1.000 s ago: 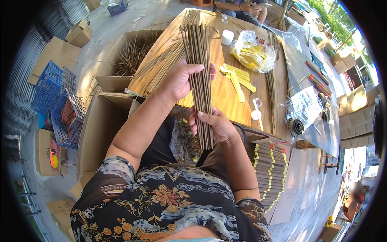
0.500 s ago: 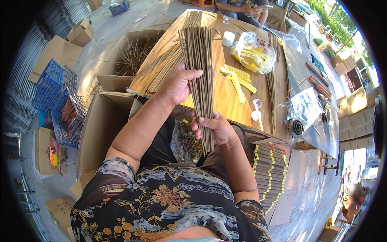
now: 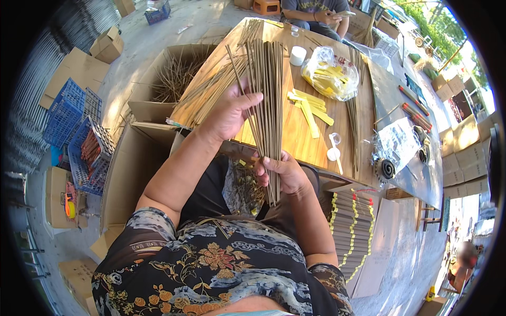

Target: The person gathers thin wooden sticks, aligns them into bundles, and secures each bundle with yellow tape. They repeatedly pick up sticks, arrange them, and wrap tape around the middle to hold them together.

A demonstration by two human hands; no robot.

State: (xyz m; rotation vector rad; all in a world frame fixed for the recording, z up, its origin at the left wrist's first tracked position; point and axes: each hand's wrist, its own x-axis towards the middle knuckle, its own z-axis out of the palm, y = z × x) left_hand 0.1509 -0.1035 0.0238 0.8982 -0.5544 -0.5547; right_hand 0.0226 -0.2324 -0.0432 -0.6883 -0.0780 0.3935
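A bundle of thin brown incense sticks point(image 3: 270, 100) stands nearly upright before me, its upper end over the table. Low on it, my right hand point(image 3: 284, 171) is closed around the sticks, thumb across the front. My left hand point(image 3: 229, 113) is closed at the bundle's left side, its thumb against a few sticks. One stick there leans out to the left, apart from the others at its top. The left fingertips are partly hidden behind the sticks. More loose sticks point(image 3: 213, 87) lie on the wooden table point(image 3: 292, 150) beyond my left hand.
Yellow strips point(image 3: 311, 110), a clear bag of yellow strips point(image 3: 331, 73) and a white cup point(image 3: 298, 56) are on the table. A carton of sticks point(image 3: 179, 73) stands left. Banded bundles point(image 3: 350, 231) lie at lower right. Another person point(image 3: 316, 16) sits across the table.
The bundle's upper end has shifted slightly right, away from my left hand. One stick at its left edge has been separated and now leans left. My right hand keeps its hold.
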